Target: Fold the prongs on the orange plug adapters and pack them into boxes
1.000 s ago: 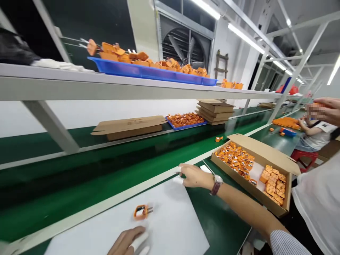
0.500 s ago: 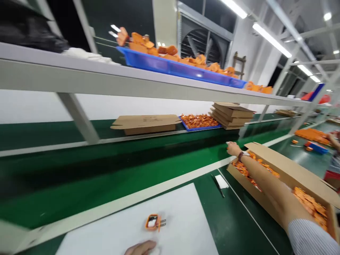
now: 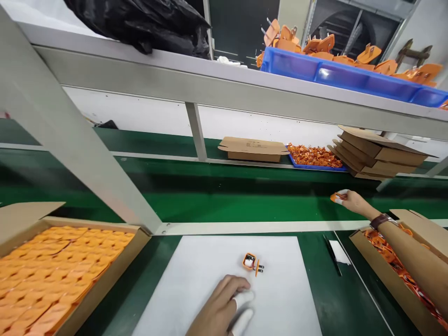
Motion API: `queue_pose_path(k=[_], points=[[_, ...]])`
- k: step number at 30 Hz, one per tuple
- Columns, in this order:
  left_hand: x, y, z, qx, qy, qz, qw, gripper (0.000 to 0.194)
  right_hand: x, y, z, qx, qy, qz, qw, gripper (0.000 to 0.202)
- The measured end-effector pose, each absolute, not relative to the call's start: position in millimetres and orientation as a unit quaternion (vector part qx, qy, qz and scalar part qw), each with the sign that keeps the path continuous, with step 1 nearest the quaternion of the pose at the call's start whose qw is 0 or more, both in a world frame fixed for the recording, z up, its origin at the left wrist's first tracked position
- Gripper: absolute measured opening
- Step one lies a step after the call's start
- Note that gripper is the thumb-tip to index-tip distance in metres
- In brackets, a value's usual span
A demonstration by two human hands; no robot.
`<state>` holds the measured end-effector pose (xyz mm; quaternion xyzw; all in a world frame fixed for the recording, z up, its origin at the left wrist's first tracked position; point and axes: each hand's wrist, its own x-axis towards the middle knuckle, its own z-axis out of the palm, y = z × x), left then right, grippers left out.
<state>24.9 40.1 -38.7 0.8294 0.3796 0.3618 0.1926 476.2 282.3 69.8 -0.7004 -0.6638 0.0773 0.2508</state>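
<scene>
- The bottom edge cuts off our bare, white-tipped left hand (image 3: 222, 305) at the wrist, and the flat white rectangular sheet (image 3: 199, 266) beneath it.
- Our bare right hand (image 3: 353, 203) covers part of a small orange plastic piece (image 3: 334, 198); we cannot make out its full shape.
- Our right forearm (image 3: 406, 247) hides some contents of the open brown cardboard box (image 3: 383, 282), which runs past the right edge.
- We lose the left end of the orange-filled brown cardboard carton (image 3: 114, 282).
- The top edge crops the crumpled black plastic bag (image 3: 150, 25).
- We cannot read the flat brown cardboard package's (image 3: 255, 146) tiny print.
</scene>
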Motion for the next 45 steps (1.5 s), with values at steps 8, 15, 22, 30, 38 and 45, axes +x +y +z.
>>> queue_pose_path(k=[8,15,22,30,38,45], points=[[20.6,34.2,-28.7,0.687,0.449,0.455,0.345,0.026,302.6,160.0,86.4,-0.421,-0.859,0.221,0.192,0.036],[20.8,27.1,8.3,0.542,0.387,0.431,0.609,0.041,226.6,66.9,62.4,-0.206,-0.926,0.247,0.195,0.043],[17.7,25.0,6.1,0.565,0.395,0.45,0.568,0.034,216.9,55.8,32.4,-0.225,-0.81,0.419,0.343,0.038],[18.8,19.9,-1.3,0.592,0.483,0.453,0.46,0.028,221.1,49.9,3.8,-0.24,-0.694,0.521,0.436,0.012],[18.2,18.0,-8.3,0.502,0.485,0.479,0.533,0.034,218.0,45.6,-14.3,-0.266,-0.645,0.543,0.467,0.028],[23.9,17.7,-17.9,0.472,0.513,0.492,0.522,0.03,215.7,42.4,-20.6,-0.274,-0.642,0.536,0.475,0.024]])
